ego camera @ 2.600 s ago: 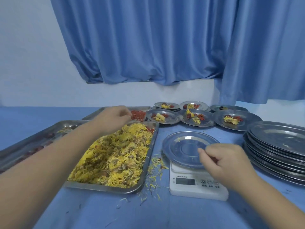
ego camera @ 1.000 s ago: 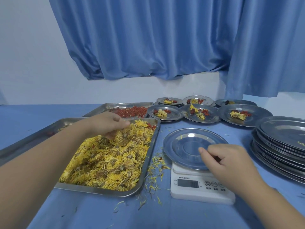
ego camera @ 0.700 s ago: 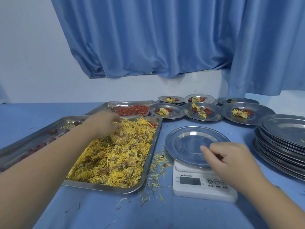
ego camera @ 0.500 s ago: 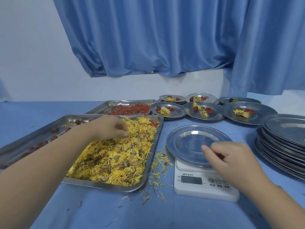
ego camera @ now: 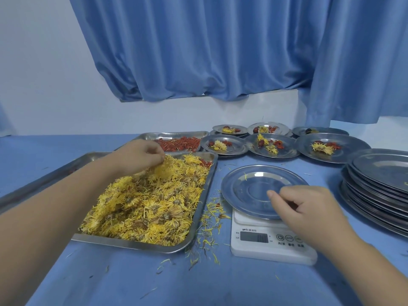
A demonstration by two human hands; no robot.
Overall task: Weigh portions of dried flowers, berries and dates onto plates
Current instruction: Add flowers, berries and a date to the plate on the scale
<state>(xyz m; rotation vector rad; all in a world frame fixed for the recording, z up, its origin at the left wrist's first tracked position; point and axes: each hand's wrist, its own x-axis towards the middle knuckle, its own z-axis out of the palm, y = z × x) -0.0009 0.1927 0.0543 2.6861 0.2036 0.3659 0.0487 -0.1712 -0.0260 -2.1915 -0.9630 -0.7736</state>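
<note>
A steel tray (ego camera: 199,215) holds a heap of dried yellow flowers (ego camera: 150,202). My left hand (ego camera: 139,156) is at the heap's far end and pinches a yellow flower. A nearly bare steel plate (ego camera: 247,188) with a stray petal sits on a white digital scale (ego camera: 265,239). My right hand (ego camera: 309,208) grips that plate's near right rim with curled fingers. A tray of red berries (ego camera: 178,144) lies behind the flower tray. A third tray (ego camera: 44,175) at the left is mostly hidden by my left arm.
Several filled plates (ego camera: 273,145) with flowers, berries and dates stand at the back by the wall. A stack of bare plates (ego camera: 379,184) is at the right. Loose petals (ego camera: 209,219) litter the blue cloth between tray and scale. Blue curtains hang behind.
My left hand came back from the berry tray to the flower heap, rummaged there and now lifts a flower at its far end. My right hand has stayed on the plate's rim.
</note>
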